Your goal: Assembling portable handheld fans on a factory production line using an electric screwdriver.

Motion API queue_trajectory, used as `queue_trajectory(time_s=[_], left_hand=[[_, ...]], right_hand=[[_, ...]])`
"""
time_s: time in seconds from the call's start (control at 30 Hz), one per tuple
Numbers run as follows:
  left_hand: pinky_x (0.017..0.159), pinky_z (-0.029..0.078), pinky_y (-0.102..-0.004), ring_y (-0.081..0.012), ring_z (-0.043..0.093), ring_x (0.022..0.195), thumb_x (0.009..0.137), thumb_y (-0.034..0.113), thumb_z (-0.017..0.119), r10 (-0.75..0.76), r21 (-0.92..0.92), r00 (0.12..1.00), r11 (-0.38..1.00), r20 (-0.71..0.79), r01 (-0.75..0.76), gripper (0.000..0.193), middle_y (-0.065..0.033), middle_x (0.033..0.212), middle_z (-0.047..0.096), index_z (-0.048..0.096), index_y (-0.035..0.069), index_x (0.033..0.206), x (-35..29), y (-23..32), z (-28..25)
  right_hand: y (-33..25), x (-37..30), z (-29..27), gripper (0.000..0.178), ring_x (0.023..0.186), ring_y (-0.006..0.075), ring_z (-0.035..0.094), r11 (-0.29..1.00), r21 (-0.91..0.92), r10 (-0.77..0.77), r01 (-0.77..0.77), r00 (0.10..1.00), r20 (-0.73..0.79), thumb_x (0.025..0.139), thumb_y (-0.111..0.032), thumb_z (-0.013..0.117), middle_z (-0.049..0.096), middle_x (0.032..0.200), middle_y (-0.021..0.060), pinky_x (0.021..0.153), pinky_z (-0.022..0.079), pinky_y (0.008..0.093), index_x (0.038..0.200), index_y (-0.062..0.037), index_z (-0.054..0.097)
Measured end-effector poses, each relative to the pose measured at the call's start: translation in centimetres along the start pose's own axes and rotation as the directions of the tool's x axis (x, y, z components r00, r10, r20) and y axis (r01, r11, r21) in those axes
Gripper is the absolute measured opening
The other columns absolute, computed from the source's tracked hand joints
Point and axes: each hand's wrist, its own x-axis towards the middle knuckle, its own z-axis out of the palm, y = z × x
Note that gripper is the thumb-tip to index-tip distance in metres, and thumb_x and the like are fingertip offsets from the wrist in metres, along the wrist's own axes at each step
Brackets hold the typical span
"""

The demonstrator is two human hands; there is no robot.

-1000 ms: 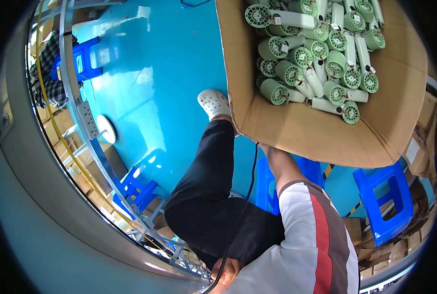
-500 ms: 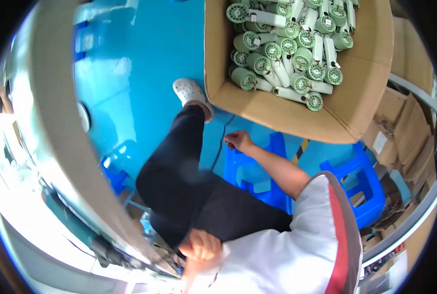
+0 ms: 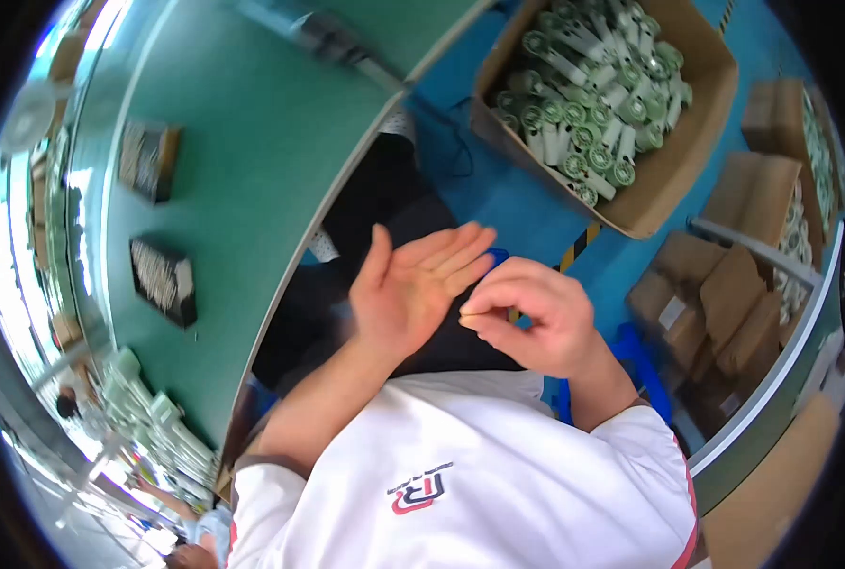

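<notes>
My left hand is held palm up above my lap, fingers stretched out and thumb apart, with nothing visible on it. Just to its right, my right hand is closed in a pinch, thumb and forefinger tips together. Anything between those fingertips is too small to make out. Neither hand touches the other or the green-topped table on the left. Farther off, at the upper right, a large cardboard box holds many pale green and white handheld fans piled loosely.
Two dark trays of small pale parts lie on the table. More cardboard boxes and folded cardboard are at the right, by a metal rail. A blue stool stands beside me. Another person is at the lower left.
My view has swung up and left, bringing the tabletop in. Both hands have come together before my body; the left has opened palm up, and the right has moved in, pinched.
</notes>
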Motion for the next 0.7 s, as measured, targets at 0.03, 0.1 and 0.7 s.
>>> queue_trajectory(time_s=[0.03,0.1,0.7], left_hand=[[0.126,0.028,-0.0567,-0.0444,0.036,0.15,0.111,0.058,0.022,0.018,0.0,0.999,1.0,0.037,-0.018,0.077,-0.0219,0.154,0.051,0.064,-0.001,0.137,-0.4,-0.2,0.7],[0.127,0.026,-0.0569,-0.0442,0.035,0.151,0.11,0.059,0.02,0.064,-0.012,0.994,0.998,0.086,-0.064,0.079,-0.0215,0.156,0.05,0.062,-0.001,0.139,-1.4,-0.3,1.2],[0.126,0.028,-0.0553,-0.0438,0.041,0.148,0.106,0.069,0.01,0.535,-0.266,0.792,0.842,0.293,-0.47,0.095,-0.025,0.154,0.05,0.054,-0.005,0.146,-12.2,7.5,5.2]], right_hand=[[-1.4,0.4,1.3,0.019,0.069,0.0196,0.067,0.988,-0.148,-0.036,0.042,0.998,0.043,0.085,0.001,0.081,0.07,0.094,0.0118,0.059,0.054,0.0286,0.102,0.0004,0.074],[-1.8,0.7,3.8,0.02,0.072,0.0223,0.068,0.953,-0.258,-0.146,0.161,0.986,0.078,0.084,0.002,0.08,0.07,0.094,0.0118,0.061,0.055,0.0304,0.103,-0.0001,0.075],[-10.1,6.7,13.2,0.028,0.067,0.0165,0.07,0.911,-0.226,-0.265,0.345,0.91,0.318,0.092,0.017,0.058,0.071,0.104,0.0198,0.059,0.058,0.025,0.115,0.0053,0.069]])
